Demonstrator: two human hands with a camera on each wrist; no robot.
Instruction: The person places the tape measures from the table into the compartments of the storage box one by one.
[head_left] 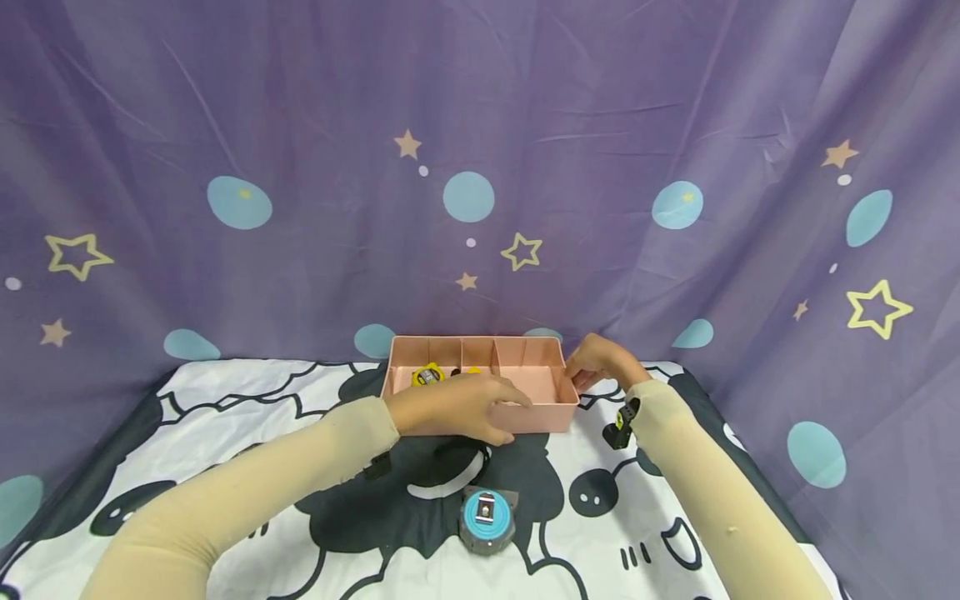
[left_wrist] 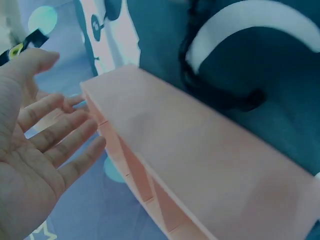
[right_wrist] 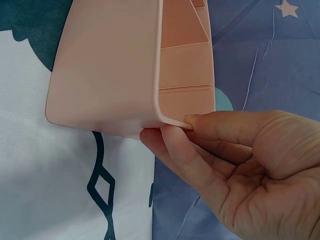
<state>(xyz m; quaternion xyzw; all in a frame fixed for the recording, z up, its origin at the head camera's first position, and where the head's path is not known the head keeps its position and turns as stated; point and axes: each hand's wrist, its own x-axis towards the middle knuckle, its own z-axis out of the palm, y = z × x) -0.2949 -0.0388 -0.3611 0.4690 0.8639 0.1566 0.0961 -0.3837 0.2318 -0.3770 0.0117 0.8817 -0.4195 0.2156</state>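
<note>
A pink divided box (head_left: pixel 536 419) stands at the back of the cloth-covered surface. My right hand (right_wrist: pixel 240 155) pinches the rim of its right end wall, thumb inside and fingers outside. My left hand (head_left: pixel 465 407) reaches over the front of the box, its fingers extended and parted, nothing held between them; the left wrist view shows the palm (left_wrist: pixel 30 175) and spread fingers beside the front wall. Inside the left compartment sits a yellow tape measure (head_left: pixel 427 375). Another yellow item (head_left: pixel 473 370) in the middle compartment is mostly hidden behind the left hand. The right compartment's bare floor shows.
A blue and grey tape measure (head_left: pixel 486 521) lies in front of the box, nearer to me. The patterned black and white cloth (head_left: pixel 600 533) covers the surface. A purple curtain (head_left: pixel 585 250) hangs right behind the box. Both wrists carry dark straps.
</note>
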